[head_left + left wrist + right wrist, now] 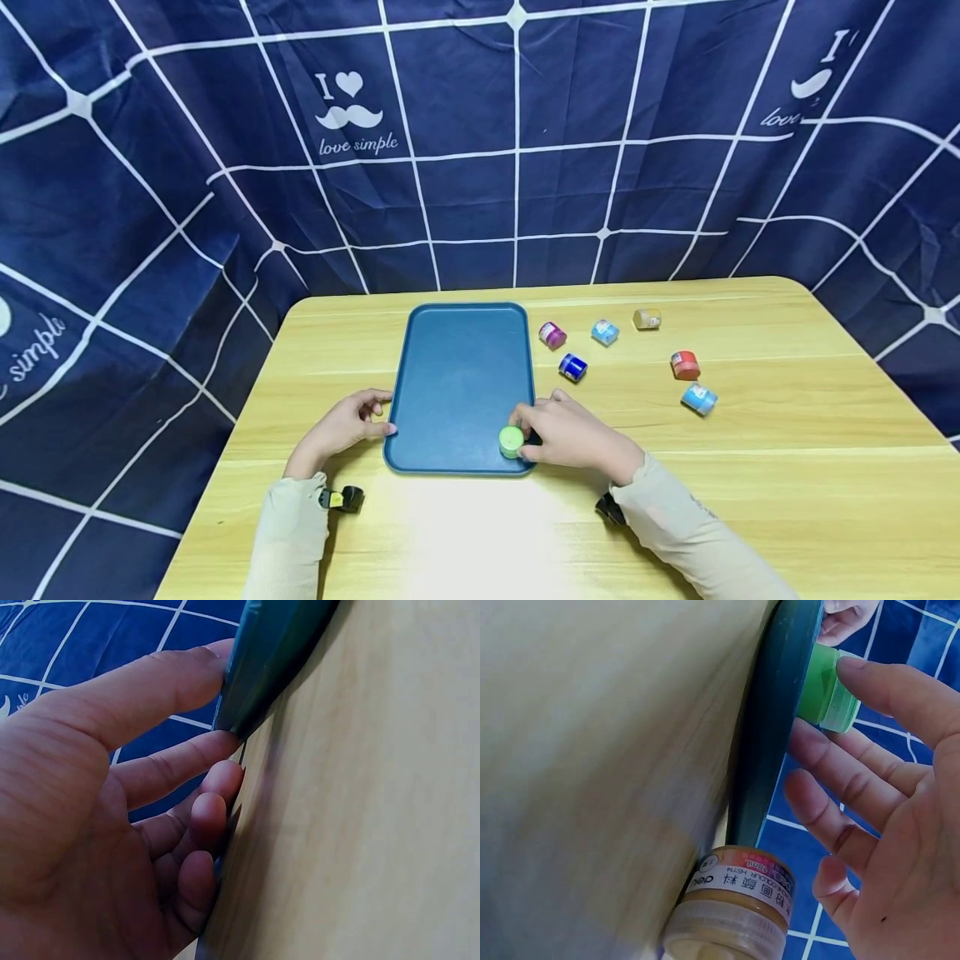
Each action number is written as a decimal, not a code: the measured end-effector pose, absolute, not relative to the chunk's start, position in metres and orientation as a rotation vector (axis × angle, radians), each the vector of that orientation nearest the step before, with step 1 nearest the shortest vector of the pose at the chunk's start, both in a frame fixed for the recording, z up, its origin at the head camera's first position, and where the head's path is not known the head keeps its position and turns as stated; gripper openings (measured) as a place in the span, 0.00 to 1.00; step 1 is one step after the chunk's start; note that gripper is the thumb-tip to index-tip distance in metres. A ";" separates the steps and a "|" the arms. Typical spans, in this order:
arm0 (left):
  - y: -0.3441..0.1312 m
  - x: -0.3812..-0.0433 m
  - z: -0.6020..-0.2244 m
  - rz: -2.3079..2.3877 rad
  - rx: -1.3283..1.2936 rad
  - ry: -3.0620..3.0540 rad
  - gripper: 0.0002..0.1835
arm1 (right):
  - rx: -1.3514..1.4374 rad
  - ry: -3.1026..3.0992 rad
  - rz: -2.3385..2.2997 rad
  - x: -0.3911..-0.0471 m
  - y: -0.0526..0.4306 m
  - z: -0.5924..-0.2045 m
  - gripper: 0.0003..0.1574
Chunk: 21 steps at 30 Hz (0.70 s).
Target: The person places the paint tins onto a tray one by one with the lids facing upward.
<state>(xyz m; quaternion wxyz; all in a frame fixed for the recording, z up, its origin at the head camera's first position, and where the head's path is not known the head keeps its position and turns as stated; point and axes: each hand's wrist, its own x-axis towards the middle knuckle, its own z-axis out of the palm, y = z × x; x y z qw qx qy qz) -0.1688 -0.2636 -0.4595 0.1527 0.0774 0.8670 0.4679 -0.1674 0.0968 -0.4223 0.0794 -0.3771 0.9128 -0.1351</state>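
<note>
In the head view, my right hand (570,437) is over the near right corner of a dark blue-green tray (461,375). Thumb and fingers pinch a small green paint jar (512,442), its lid facing up. From the right wrist, the green jar (826,688) shows its base right at the tray surface. My left hand (347,425) is at the tray's left edge. There the thumb (172,679) lies over the rim and the index finger meets the edge from below, with the other fingers curled beside it.
Right of the tray lie a purple jar (552,335), a dark blue jar (573,367), a red jar (686,365), a tan jar (647,319) and two light blue ones. An ochre paint jar (731,900) appears close up in the right wrist view. A dark blue curtain (465,200) hangs behind the table.
</note>
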 end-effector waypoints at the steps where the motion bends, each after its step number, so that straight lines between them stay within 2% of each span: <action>1: -0.264 -0.169 -0.460 1.342 0.220 2.484 0.32 | -1.121 2.731 -0.413 -0.167 0.098 -0.422 0.20; 8: -0.263 -0.169 -0.460 1.328 0.193 2.482 0.32 | -1.099 2.784 -0.500 -0.173 0.112 -0.407 0.25; 21: -0.264 -0.169 -0.459 1.330 0.189 2.477 0.33 | -1.012 2.921 -0.492 -0.181 0.150 -0.391 0.25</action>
